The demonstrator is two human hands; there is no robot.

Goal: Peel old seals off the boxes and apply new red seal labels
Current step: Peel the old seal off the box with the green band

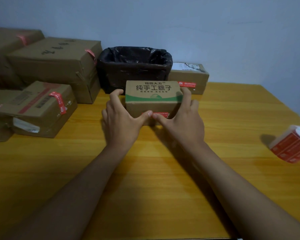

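Yellow table (163, 170): both thumbs meet on, probably pressing, the red seal (160, 114) running sideways across the small box (152, 94), left hand (123, 118) and right hand (182, 118) clasping its ends

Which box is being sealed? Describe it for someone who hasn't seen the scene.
On the yellow wooden table, look just in front of the black-bag-lined bin. The small brown cardboard box there sits between both hands. Only it has a green band and large printed characters; its red seal label sits low on the near face.

Two hands are holding a small printed box (153, 94) on a yellow counter (145, 170), the left hand (121, 118) and right hand (182, 118) gripping its sides while both thumbs are pressing a red seal label (163, 115) on its front. A label roll (292, 144) is lying at right, with sealed cartons (42, 104) stacked at left.
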